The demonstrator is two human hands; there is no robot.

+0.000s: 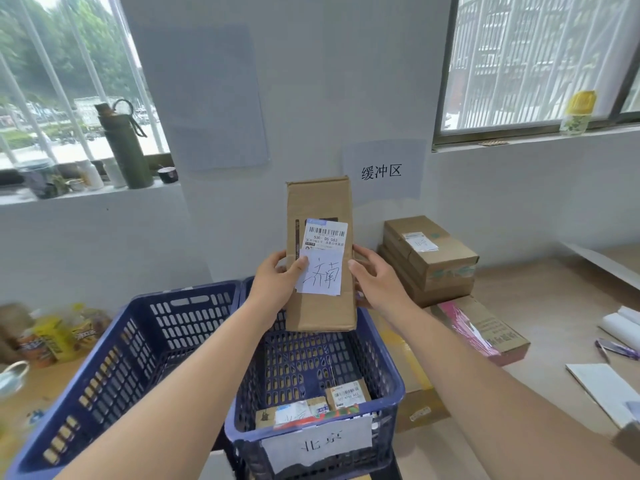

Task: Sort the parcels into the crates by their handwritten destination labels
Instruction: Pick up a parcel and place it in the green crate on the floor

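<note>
Both hands were clamped on one tall cardboard parcel (320, 254), held upright in the air just above the far rim of the right-hand blue crate (311, 375): the left hand (277, 285) gripped its left edge with the thumb across the handwritten slip (320, 273), the right hand (375, 277) curled round its right edge. The slip appeared to read 济南; the tag (317, 443) on that crate's near wall read 北京, so by my reckoning this parcel did not belong there. Sorted so far: a few small parcels (313, 405) lying in that crate's near end. The second blue crate (114, 368), touching it on the left, showed nothing inside as far as could be seen. Still to sort: a stack of brown boxes (429, 259) to the right of the crate against the wall, and a flat carton (485, 329) on the desk (540, 306) before them. Early days, I judged.
</note>
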